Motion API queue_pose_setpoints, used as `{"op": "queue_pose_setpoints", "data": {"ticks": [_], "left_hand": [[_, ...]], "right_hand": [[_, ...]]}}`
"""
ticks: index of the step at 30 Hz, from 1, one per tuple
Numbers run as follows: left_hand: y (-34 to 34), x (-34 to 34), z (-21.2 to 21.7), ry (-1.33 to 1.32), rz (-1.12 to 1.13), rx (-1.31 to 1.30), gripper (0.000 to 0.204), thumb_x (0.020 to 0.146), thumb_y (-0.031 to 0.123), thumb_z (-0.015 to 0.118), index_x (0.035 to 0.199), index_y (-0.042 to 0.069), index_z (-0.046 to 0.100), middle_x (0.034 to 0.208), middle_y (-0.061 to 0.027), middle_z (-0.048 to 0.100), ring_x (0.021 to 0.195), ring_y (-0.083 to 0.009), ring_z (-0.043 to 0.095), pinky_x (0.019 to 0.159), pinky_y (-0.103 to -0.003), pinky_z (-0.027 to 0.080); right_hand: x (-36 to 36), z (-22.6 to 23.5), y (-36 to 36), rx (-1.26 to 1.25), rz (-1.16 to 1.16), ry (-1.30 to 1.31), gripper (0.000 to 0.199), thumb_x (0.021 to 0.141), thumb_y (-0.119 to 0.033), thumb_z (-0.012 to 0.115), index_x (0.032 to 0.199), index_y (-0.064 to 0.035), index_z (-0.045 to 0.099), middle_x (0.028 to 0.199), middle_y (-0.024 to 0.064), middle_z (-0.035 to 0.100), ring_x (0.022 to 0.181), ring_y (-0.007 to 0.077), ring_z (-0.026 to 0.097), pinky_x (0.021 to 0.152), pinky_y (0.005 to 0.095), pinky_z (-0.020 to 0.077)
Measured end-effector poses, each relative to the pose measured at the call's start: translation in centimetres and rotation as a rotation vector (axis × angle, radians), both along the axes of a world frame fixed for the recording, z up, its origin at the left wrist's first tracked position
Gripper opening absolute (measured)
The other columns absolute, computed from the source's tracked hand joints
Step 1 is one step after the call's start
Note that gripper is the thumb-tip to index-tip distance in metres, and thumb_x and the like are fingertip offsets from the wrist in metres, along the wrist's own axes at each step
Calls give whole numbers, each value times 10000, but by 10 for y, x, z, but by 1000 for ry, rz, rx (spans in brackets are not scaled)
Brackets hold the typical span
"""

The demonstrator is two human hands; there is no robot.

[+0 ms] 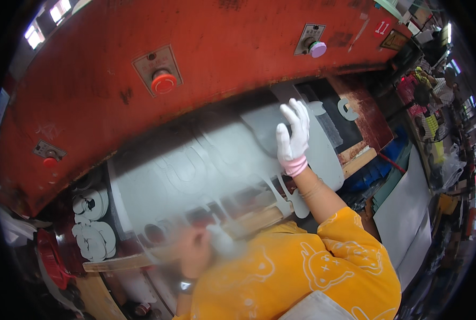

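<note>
The right hand [293,133], in a white fabric glove with a pink cuff, lay flat with its fingers spread and extended on the large pale grey sheet of thin material [211,165], pressing its far right part just under the edge of the big orange-red metal press head [195,48]; it gripped nothing, only rested palm-down on the sheet; the sheet itself lay spread across the press bed beneath the head, its near edge ragged with cut-out openings, and reached from the left of the bed to the right, where it hung a little over a wooden board [358,160]; the left hand [195,248] was blurred at the sheet's near edge, beside a white smear that may have been a glove or a scrap, and whether it was closed on anything I could not tell; a wristwatch [184,286] showed on that wrist; the sleeves were orange-yellow with a pale cartoon print; a stack of grey cut pieces with rounded lobes [91,224] sat at the left end of the bed; on the press head stood a round red push-button [164,82], a smaller red one [49,161] at the left and a pale purple one [317,49] at the right; two small pale cut-outs [346,109] lay on the dark bed beyond the sheet; large grey sheets [408,213] leaned at the right.
</note>
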State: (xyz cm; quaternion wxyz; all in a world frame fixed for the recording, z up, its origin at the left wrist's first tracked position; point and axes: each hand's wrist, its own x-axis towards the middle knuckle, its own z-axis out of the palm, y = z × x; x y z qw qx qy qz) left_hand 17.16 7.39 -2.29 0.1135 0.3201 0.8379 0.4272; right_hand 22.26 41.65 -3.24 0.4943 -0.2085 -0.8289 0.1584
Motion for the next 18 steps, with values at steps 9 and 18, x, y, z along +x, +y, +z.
{"op": "queue_pose_setpoints", "data": {"ticks": [9,18], "left_hand": [[84,36,21,295,17,-173,196,744,191,728,864,77,623,882,-95,612,862,-309,573,786,-403,413],[125,-5,37,363,40,-224,238,803,251,700,910,54,621,915,-140,599,909,-348,565,811,-437,449]], "right_hand": [[-14,101,174,40,-229,324,662,916,-353,581,1411,27,362,1410,265,386,1314,437,333,1106,514,260],[63,54,194,-368,-115,184,749,929,-396,578,1481,2,265,1479,260,335,1367,398,326,1144,465,243]]}}
